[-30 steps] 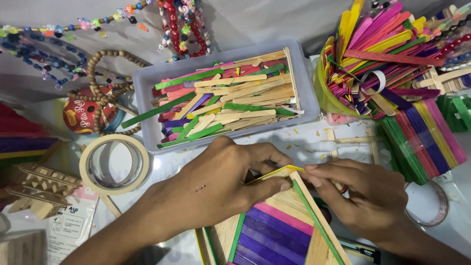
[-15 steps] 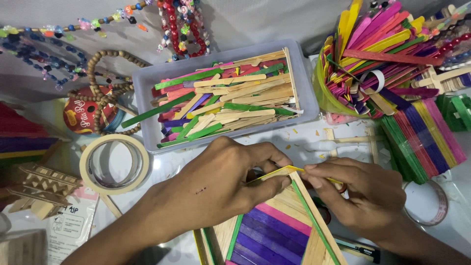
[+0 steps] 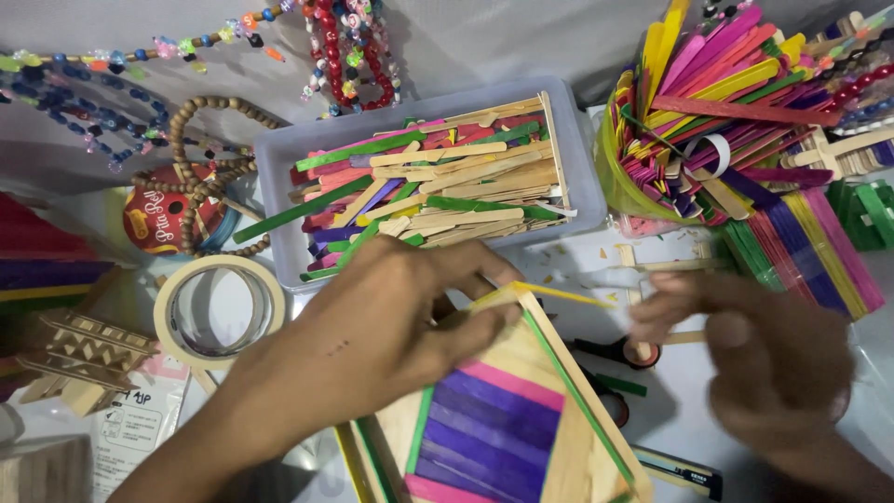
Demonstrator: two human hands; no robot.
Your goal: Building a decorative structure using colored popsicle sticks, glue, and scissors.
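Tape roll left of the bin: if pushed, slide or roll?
The tape roll lies flat on the table, so it would likely slide, not roll. Its hollow core suggests it is light. On edge, it would probably roll.

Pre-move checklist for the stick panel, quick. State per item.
1. Left hand pins the stick panel near its top corner: ok.
2. Right hand in contact with the panel: not ok, it is off to the side and motion-blurred.
3. Right hand holding a stick: cannot tell, blur hides the fingers.
4. Yellow stick seated at the corner: cannot tell, one end pokes out past the edge.
5. Spare sticks within reach in the grey tray: ok.
6. Scissors away from the panel edge: not ok, they lie right beside it.
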